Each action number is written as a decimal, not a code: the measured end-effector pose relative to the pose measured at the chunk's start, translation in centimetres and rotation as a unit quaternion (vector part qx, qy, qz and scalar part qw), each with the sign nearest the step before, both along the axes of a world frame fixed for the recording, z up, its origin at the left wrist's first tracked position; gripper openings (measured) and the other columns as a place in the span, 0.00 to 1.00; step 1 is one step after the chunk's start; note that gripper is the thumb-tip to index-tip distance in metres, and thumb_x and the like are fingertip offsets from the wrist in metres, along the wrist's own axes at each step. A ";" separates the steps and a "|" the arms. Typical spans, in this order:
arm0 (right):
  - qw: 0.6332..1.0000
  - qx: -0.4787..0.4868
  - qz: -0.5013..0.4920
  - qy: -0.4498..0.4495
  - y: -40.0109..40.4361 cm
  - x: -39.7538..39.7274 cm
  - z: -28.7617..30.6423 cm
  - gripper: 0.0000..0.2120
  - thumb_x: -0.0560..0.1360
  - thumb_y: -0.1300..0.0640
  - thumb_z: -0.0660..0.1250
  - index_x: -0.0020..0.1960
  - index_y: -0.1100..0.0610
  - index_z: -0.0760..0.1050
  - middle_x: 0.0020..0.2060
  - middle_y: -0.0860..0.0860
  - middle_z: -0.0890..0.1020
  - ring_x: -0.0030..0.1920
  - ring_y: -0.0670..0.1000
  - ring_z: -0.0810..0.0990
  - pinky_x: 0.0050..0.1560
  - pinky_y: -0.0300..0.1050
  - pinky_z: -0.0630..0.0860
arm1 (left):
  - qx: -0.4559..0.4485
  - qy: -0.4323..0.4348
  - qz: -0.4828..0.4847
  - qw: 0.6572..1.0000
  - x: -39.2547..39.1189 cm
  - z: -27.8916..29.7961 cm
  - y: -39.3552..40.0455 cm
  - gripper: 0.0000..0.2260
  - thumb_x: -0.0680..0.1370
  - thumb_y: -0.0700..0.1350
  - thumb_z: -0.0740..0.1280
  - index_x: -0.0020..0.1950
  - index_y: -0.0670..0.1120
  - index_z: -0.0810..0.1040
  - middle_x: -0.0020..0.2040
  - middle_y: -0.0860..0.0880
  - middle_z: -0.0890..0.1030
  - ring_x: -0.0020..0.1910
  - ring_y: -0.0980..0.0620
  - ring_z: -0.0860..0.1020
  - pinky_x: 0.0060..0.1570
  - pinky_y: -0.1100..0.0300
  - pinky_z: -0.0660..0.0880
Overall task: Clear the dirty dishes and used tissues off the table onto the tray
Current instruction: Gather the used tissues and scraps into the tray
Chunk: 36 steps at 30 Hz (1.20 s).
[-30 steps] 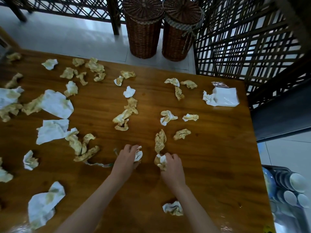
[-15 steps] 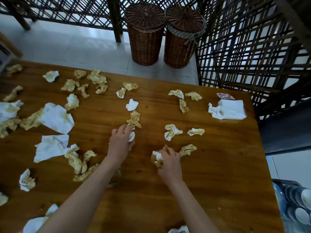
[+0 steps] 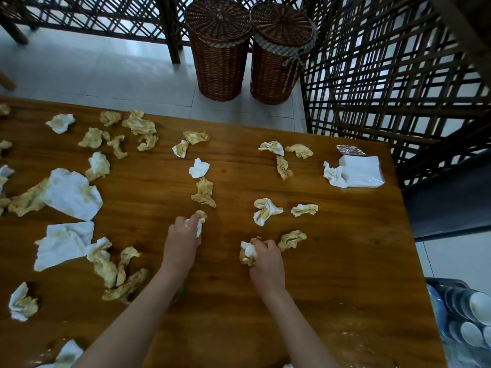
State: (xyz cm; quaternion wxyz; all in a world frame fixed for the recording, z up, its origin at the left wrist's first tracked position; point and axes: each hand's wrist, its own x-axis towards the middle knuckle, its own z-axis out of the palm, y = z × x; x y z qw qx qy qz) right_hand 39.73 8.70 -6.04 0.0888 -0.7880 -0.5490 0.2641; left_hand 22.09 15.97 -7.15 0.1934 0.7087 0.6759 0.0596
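Several crumpled, stained tissues lie all over the wooden table (image 3: 332,274). My left hand (image 3: 183,237) grips a small wad of white and yellow tissue (image 3: 198,221) at mid-table, just below a yellow tissue (image 3: 204,192). My right hand (image 3: 265,258) holds a bunch of stained tissues (image 3: 247,252), with another yellow tissue (image 3: 292,239) lying just right of its fingers. Large white tissues (image 3: 71,195) lie at the left. Stacked white dishes (image 3: 473,320) show at the lower right edge, off the table.
A pack of clean tissues (image 3: 358,172) sits at the table's far right corner. Two lidded wicker baskets (image 3: 220,49) stand on the tiled floor beyond the table, beside a dark lattice screen (image 3: 398,75).
Both hands moved farther up the table, gathering more tissue. My left hand took the tissue below the yellow one; my right hand's bunch has grown.
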 end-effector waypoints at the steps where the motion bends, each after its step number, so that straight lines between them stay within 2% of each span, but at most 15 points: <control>1: 1.000 0.003 -0.008 0.005 -0.1 0.0 0.0 0.25 0.74 0.69 0.60 0.69 0.54 0.68 0.59 0.51 0.72 0.59 0.50 0.70 0.55 0.38 0.70 | 0.001 -0.017 0.003 1.000 -0.2 0.1 -0.2 0.22 0.73 0.37 0.70 0.66 0.45 0.72 0.56 0.41 0.75 0.50 0.45 0.75 0.47 0.57 0.75; 5: 0.995 0.071 -0.062 0.013 -0.2 1.0 0.8 0.23 0.72 0.67 0.65 0.65 0.56 0.72 0.54 0.51 0.74 0.55 0.49 0.72 0.49 0.35 0.68 | 0.029 -0.109 0.008 0.994 -0.7 0.6 0.3 0.22 0.71 0.34 0.71 0.63 0.44 0.74 0.54 0.42 0.76 0.50 0.44 0.75 0.45 0.56 0.74; 9: 0.990 0.103 -0.095 0.015 2.2 3.6 1.5 0.24 0.69 0.69 0.65 0.63 0.56 0.71 0.53 0.52 0.74 0.56 0.52 0.71 0.51 0.40 0.67 | 0.064 -0.129 -0.018 0.989 0.9 1.3 3.8 0.25 0.71 0.34 0.71 0.66 0.44 0.72 0.55 0.43 0.76 0.52 0.46 0.74 0.48 0.58 0.72; 13: 0.993 0.083 -0.084 0.030 5.8 4.1 1.6 0.29 0.69 0.69 0.65 0.68 0.54 0.67 0.57 0.52 0.72 0.62 0.52 0.67 0.55 0.43 0.68 | 0.074 -0.109 -0.050 0.990 2.9 1.2 6.7 0.24 0.72 0.36 0.71 0.66 0.43 0.71 0.58 0.43 0.77 0.53 0.45 0.72 0.47 0.59 0.69; 16: 0.996 0.053 -0.063 0.014 7.7 3.8 1.2 0.34 0.69 0.67 0.69 0.72 0.53 0.62 0.61 0.52 0.70 0.64 0.53 0.65 0.58 0.43 0.68 | 0.047 -0.059 -0.046 0.996 3.7 0.3 7.3 0.25 0.73 0.38 0.71 0.69 0.46 0.70 0.64 0.45 0.74 0.60 0.43 0.69 0.55 0.54 0.71; 18: 0.999 0.028 -0.039 -0.003 8.3 3.7 0.8 0.36 0.69 0.66 0.71 0.72 0.52 0.62 0.67 0.53 0.65 0.67 0.54 0.61 0.61 0.44 0.68 | 0.018 -0.026 -0.030 0.999 3.7 -0.4 7.3 0.28 0.73 0.42 0.71 0.70 0.48 0.67 0.69 0.44 0.69 0.65 0.41 0.65 0.62 0.51 0.68; 20: 1.000 0.004 -0.019 -0.006 8.5 3.7 0.3 0.35 0.68 0.65 0.72 0.71 0.50 0.64 0.72 0.54 0.59 0.71 0.56 0.56 0.66 0.47 0.65 | 0.007 -0.005 -0.022 1.000 3.6 -0.9 7.2 0.31 0.72 0.45 0.72 0.72 0.49 0.65 0.70 0.44 0.68 0.66 0.40 0.65 0.62 0.51 0.67; 22: 1.000 -0.004 -0.003 0.000 8.5 3.7 -0.1 0.33 0.69 0.66 0.71 0.70 0.50 0.65 0.72 0.53 0.61 0.71 0.56 0.57 0.66 0.47 0.65 | 0.025 0.013 -0.034 0.999 3.6 -1.2 6.9 0.30 0.72 0.46 0.73 0.71 0.48 0.66 0.68 0.43 0.70 0.63 0.41 0.68 0.60 0.52 0.70; 24: 1.000 0.010 0.012 -0.016 8.4 3.7 -0.5 0.31 0.70 0.68 0.69 0.69 0.51 0.66 0.66 0.52 0.70 0.67 0.54 0.64 0.60 0.44 0.68 | 0.038 0.008 -0.033 0.999 3.8 -1.4 6.6 0.28 0.71 0.44 0.73 0.69 0.48 0.68 0.65 0.43 0.72 0.60 0.43 0.70 0.56 0.54 0.72; 27: 1.000 0.020 0.003 -0.023 8.3 3.6 -0.7 0.30 0.70 0.68 0.67 0.70 0.54 0.66 0.61 0.52 0.73 0.62 0.53 0.68 0.55 0.41 0.69 | 0.035 -0.009 -0.016 0.999 3.9 -1.3 6.5 0.24 0.72 0.41 0.72 0.66 0.48 0.71 0.61 0.43 0.74 0.55 0.46 0.73 0.51 0.58 0.74; 33: 0.999 0.032 -0.018 -0.005 6.0 4.5 0.1 0.29 0.71 0.65 0.67 0.71 0.54 0.66 0.59 0.52 0.74 0.62 0.52 0.69 0.58 0.41 0.69 | 0.018 0.007 0.023 1.000 3.6 -0.6 6.3 0.19 0.73 0.39 0.71 0.63 0.45 0.72 0.51 0.43 0.77 0.46 0.49 0.76 0.42 0.63 0.73; 36: 0.998 0.064 -0.013 -0.008 4.8 6.3 1.2 0.26 0.72 0.63 0.68 0.69 0.55 0.68 0.61 0.52 0.74 0.65 0.52 0.67 0.62 0.43 0.67 | 0.024 -0.025 0.047 0.998 3.8 -0.1 5.2 0.17 0.73 0.38 0.71 0.60 0.46 0.73 0.48 0.44 0.77 0.43 0.52 0.74 0.39 0.64 0.70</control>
